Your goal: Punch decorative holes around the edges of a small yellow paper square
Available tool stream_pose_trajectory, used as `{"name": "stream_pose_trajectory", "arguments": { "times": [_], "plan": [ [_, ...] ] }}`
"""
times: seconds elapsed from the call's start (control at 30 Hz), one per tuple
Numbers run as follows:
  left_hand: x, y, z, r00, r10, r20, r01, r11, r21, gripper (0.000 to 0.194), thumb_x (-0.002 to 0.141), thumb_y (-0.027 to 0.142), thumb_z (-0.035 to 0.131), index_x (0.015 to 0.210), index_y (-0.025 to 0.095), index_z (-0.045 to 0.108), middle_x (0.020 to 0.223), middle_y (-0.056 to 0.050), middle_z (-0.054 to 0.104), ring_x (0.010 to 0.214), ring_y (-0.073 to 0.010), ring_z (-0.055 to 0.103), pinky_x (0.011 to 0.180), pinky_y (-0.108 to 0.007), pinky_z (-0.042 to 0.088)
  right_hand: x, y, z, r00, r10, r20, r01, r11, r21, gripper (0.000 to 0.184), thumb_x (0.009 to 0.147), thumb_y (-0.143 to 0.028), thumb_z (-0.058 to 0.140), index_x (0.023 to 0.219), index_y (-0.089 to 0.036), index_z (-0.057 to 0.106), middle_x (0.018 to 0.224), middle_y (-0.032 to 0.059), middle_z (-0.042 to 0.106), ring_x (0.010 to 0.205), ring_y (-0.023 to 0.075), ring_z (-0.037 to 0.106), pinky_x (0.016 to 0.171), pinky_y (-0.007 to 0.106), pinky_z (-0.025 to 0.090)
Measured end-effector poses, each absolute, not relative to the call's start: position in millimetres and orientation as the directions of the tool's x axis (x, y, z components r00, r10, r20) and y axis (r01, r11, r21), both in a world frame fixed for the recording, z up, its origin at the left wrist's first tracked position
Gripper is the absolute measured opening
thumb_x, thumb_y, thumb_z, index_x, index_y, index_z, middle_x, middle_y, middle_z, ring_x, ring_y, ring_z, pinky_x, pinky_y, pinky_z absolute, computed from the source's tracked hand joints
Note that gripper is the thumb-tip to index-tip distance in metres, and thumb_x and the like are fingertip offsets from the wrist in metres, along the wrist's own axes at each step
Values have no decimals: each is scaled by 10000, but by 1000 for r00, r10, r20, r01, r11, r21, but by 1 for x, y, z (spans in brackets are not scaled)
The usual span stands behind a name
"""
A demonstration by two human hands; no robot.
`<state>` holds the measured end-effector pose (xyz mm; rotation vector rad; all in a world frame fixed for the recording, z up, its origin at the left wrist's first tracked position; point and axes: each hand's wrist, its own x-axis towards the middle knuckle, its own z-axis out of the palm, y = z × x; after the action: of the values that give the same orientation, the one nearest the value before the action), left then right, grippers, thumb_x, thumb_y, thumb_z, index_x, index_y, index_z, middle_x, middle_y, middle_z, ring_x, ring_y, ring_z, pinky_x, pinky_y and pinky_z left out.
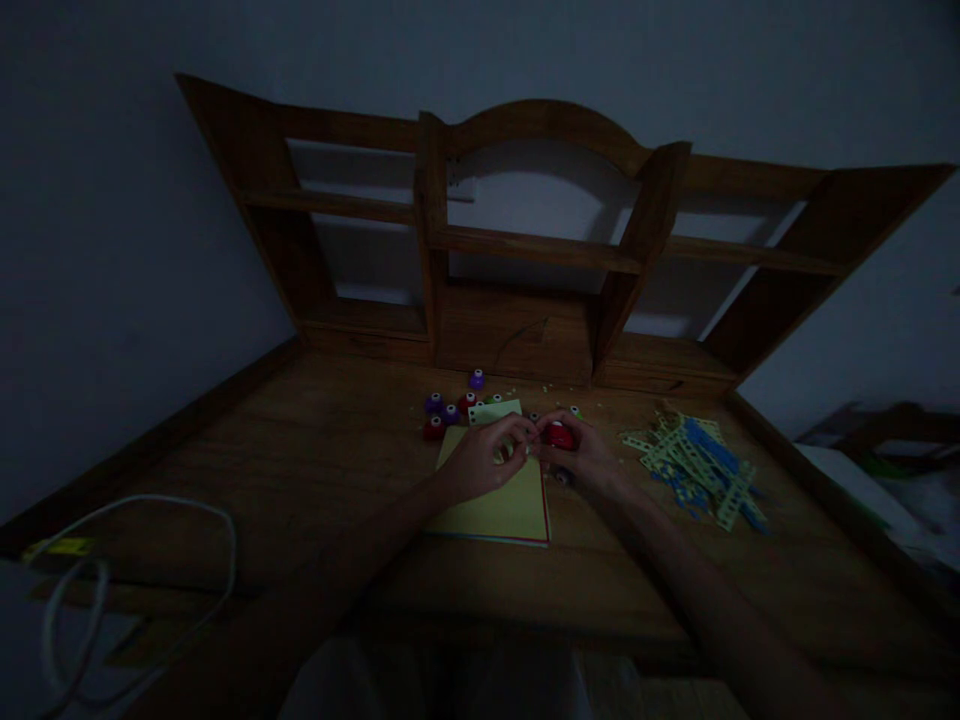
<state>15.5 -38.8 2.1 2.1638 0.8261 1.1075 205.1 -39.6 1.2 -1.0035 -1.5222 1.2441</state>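
Over a yellow sheet of paper (510,507), my two hands meet with their fingertips close together. My right hand (590,457) is closed round a small red rounded piece (557,435). The thumb and forefinger of my left hand (484,462) are pinched beside it; a tiny pale spot shows at the fingertips, too small to name. Just behind lie similar rounded pieces with white-ringed tops: a red one (433,429), a purple one (450,414) and several others. A dark piece (562,477) sits below my right hand. A pale strip with dark holes (495,411) lies behind my left hand.
On the right of the wooden desk (330,450) is a pile of pale green and blue perforated strips (697,465) with small bits. A wooden shelf unit (525,240) stands along the back. A white cable (232,545) loops at the front left. The light is dim.
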Motion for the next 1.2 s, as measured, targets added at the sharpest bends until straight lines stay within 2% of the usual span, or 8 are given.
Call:
{"name": "stream_pose_trajectory", "arguments": {
  "times": [0.53, 1.2],
  "plan": [
    [17, -37, -2, 453, 711, 538, 296, -689, 662, 231, 817, 135, 495, 1026, 209, 558, 889, -2, 657, 756, -115, 612, 643, -205, 453, 207, -38, -4, -271, 948, 170, 24, 183, -983, 305, 652, -251, 735, 919, -213, 591, 806, -8, 612, 630, 123, 544, 593, 254, 429],
    [15, -40, 4, 460, 721, 518, 251, -665, 703, 194, 835, 157, 506, 1016, 192, 566, 867, -11, 654, 765, -117, 612, 653, -208, 456, 206, -40, -2, -249, 958, 141, 19, 151, -988, 317, 658, -275, 756, 925, -220, 595, 844, -8, 613, 638, 114, 534, 564, 237, 406]
  ]
}}
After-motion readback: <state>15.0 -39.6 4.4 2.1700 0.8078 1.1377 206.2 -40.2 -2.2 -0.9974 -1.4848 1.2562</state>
